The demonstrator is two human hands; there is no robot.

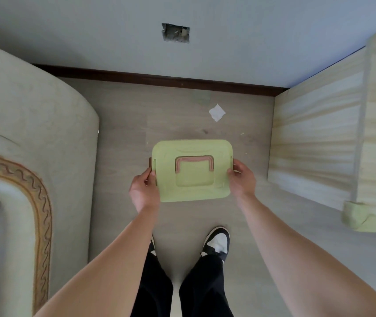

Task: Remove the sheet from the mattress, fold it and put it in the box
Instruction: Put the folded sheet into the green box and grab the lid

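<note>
Green rigid plastic, the lidded storage box (191, 170) hangs above the floor (123, 124), looking light and stiff. The left hand (144, 191) and right hand (242, 179) each clamp a grip on its short sides by the latches; the pink handle (194, 162) lies flat, and no sheet is visible.

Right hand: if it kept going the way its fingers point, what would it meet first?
The right hand points inward at the green box, already in its grip at the side edge. So it would meet the box at once.

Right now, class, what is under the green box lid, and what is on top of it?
On top of the green lid lies a pink handle, folded flat. Both hands, left hand and right hand, grip its ends. The lid covers whatever is beneath.
</note>
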